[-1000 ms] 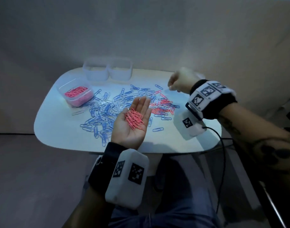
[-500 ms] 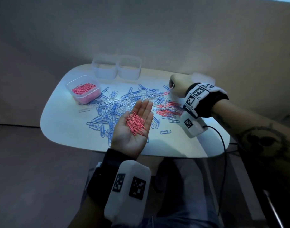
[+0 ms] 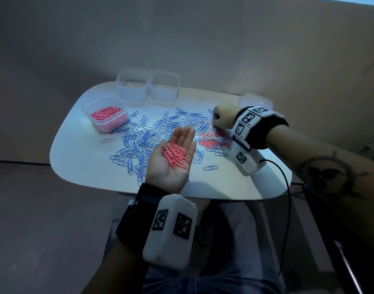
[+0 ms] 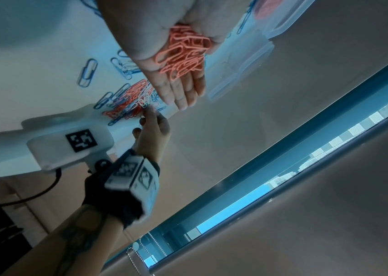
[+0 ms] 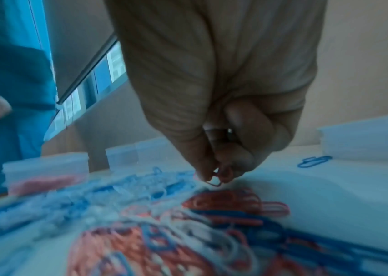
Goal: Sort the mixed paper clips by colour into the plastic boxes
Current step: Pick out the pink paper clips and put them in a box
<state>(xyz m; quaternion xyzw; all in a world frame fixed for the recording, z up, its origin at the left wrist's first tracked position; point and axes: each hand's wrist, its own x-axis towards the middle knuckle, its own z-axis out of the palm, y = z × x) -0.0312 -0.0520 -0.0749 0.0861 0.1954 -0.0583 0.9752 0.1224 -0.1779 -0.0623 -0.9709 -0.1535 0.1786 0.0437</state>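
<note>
Dropping my right hand (image 3: 223,117) onto the pile, I now pinch a pink clip (image 5: 218,179) (left hand (image 3: 173,160) stays flat, cupping collected pink clips (image 3: 175,154)); another joins soon.

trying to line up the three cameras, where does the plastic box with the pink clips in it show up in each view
Head: the box with pink clips stands at the table's far left, left of centre in the picture.
Left wrist: it shows at the top right edge, partly cut off, beyond the left hand.
Right wrist: it is a blurred shape at the left edge, behind the mixed clips.
Shared landmark: the patch of pink clips on the table.
</note>
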